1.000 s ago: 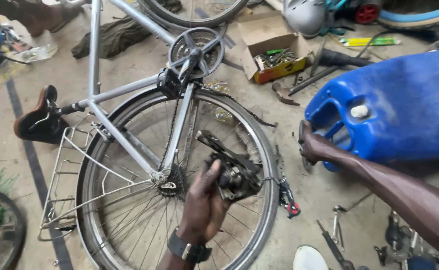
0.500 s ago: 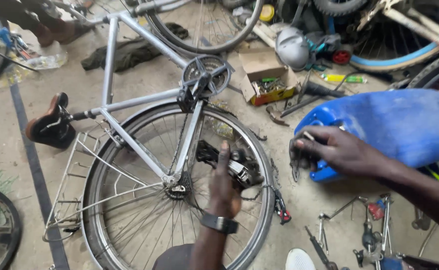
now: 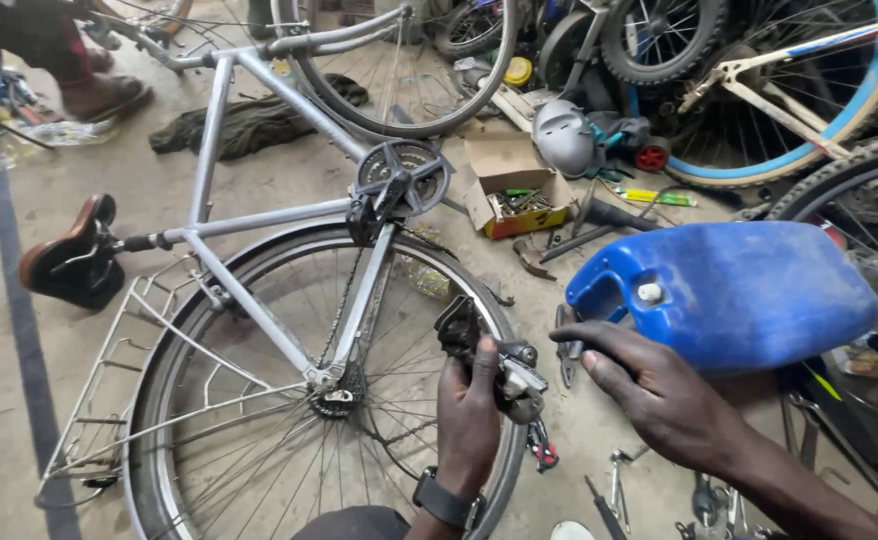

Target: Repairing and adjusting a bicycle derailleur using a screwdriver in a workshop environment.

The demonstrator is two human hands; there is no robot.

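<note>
Over rear wheel: left hand grips upright derailleur.

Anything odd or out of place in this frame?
Yes: the silver bicycle lies flat on the floor, and its rear derailleur is off the frame, held in the left hand. Loose tools are scattered around.

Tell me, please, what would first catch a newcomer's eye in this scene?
A silver bicycle lies on its side across the floor, its rear wheel filling the lower left. Over that wheel the left hand holds a black rear derailleur, the right hand reaching toward it. A big blue jerrycan lies at the right.
</note>
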